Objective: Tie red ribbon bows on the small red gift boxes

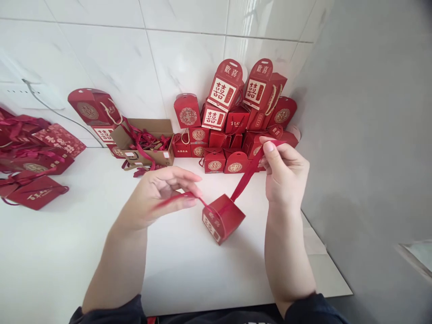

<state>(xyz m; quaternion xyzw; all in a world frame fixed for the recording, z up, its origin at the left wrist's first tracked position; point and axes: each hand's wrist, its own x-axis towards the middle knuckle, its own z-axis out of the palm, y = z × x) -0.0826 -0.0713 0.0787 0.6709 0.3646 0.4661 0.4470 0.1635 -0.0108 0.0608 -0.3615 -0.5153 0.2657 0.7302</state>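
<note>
A small red gift box [223, 218] sits tilted on the white table [67, 234] in front of me. A red ribbon [248, 173] runs through its top. My left hand [162, 195] pinches one end of the ribbon just left of the box. My right hand [285, 173] is closed on the other end and holds it up and to the right, so that side of the ribbon is taut. Neither hand touches the box itself.
A pile of finished red gift boxes [232, 121] stands against the tiled wall at the back. A cardboard carton [145, 141] with loose red ribbons lies left of it. Flat red bags [33, 157] are stacked at the far left. A grey wall [371, 135] closes the right side.
</note>
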